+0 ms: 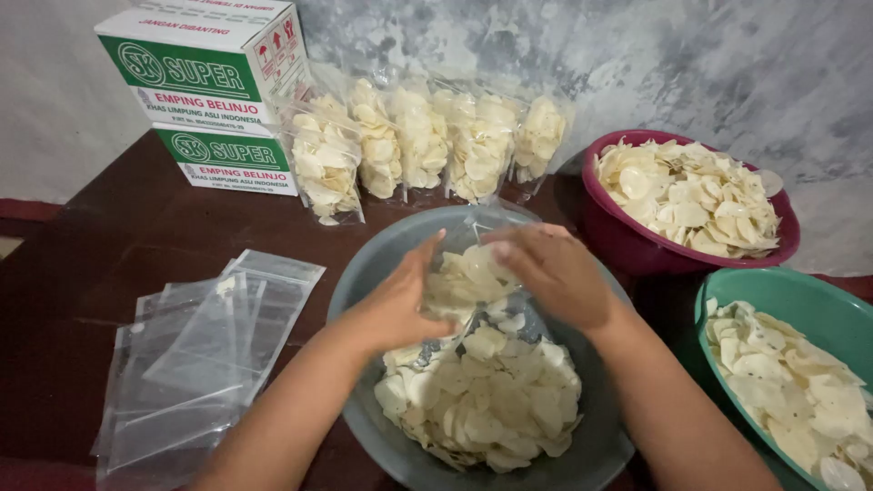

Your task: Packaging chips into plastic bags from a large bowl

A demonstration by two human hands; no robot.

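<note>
Five filled bags [427, 145] stand at twelve o'clock. Both hands, left [400, 305] and right [555, 273], clasp a part-filled bag [466, 277] over the grey bowl [364, 273]; empty bags [200, 355] wait at nine o'clock.

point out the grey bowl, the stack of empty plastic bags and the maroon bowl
grey bowl [350, 282], head view, on its bare left rim
stack of empty plastic bags [195, 364], head view, on the middle of the pile
maroon bowl [627, 245], head view, on its outer front wall
</note>
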